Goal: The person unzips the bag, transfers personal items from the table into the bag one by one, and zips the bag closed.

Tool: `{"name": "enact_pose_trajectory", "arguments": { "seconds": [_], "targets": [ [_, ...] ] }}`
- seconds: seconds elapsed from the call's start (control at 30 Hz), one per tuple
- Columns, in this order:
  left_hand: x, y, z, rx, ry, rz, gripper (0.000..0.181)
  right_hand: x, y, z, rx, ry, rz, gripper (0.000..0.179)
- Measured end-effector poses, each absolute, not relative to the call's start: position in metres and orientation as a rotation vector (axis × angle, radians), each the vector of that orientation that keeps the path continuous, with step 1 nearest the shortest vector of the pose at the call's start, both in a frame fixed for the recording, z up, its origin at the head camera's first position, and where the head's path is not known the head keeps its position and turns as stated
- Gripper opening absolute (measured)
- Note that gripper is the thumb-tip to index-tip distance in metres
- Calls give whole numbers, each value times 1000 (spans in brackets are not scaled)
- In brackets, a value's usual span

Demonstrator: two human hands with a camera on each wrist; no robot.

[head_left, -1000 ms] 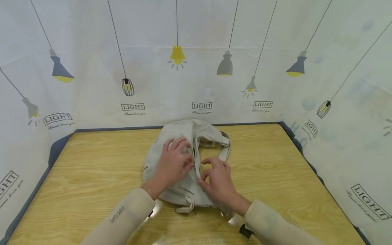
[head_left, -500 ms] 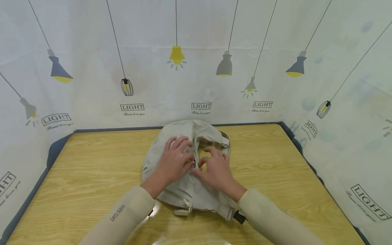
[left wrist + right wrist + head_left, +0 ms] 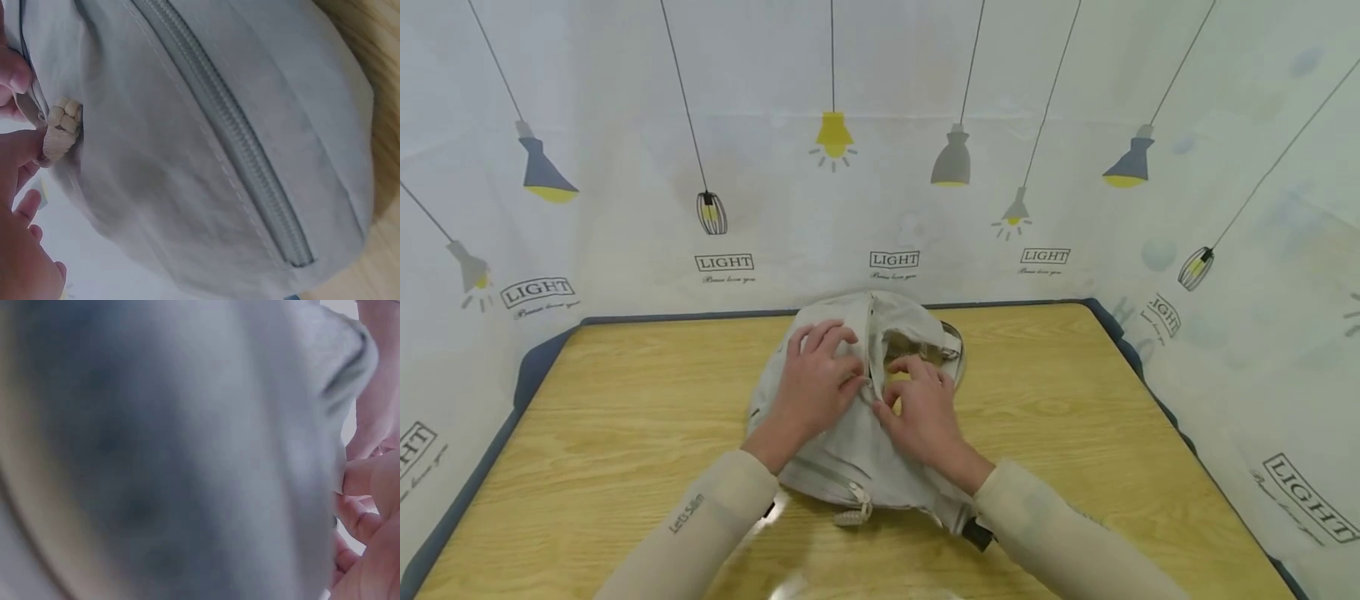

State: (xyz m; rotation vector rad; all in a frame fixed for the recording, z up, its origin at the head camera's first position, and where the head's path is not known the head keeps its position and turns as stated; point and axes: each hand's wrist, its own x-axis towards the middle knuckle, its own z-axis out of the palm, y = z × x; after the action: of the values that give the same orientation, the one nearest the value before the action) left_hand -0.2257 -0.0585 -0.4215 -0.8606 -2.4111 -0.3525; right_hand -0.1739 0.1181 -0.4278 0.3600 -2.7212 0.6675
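A pale grey fabric bag (image 3: 842,450) lies on the table with a zipper (image 3: 871,333) running up its middle. My left hand (image 3: 817,379) lies over the bag's left half. Its thumb and index finger pinch a braided cord zipper pull (image 3: 64,124), clearest in the left wrist view. Just to the right, my right hand (image 3: 925,417) pinches the fabric edge beside the zipper between thumb and finger. Both sets of fingertips are close together in the right wrist view, where blurred bag fabric (image 3: 219,450) covers most of the picture.
A second zipper (image 3: 219,119) crosses the bag's side. Another braided pull (image 3: 852,517) hangs at its near edge, and a strap loop (image 3: 953,350) lies to the right. The wood-grain table (image 3: 625,400) has a dark blue edge, with printed sheet walls (image 3: 775,208) behind and beside it.
My left hand has moved away from me along the zipper with the pull. My right hand has shifted up and left, closer to the left fingertips.
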Motion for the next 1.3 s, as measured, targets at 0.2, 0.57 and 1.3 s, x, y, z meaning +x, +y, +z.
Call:
{"name": "enact_pose_trajectory", "arguments": {
  "seconds": [0.2,0.57,1.3],
  "targets": [
    [-235,-59,-418,-773,-2431,-379,11,-169,117,-428,392,-2674,661,26],
    [-240,-60,-413,-834,-2439,-303,8,-184,122,-416,337,-2867,588,22],
    [-266,-53,-410,-754,-2476,-242,9,-186,119,-414,346,-2786,718,23]
  ]
}}
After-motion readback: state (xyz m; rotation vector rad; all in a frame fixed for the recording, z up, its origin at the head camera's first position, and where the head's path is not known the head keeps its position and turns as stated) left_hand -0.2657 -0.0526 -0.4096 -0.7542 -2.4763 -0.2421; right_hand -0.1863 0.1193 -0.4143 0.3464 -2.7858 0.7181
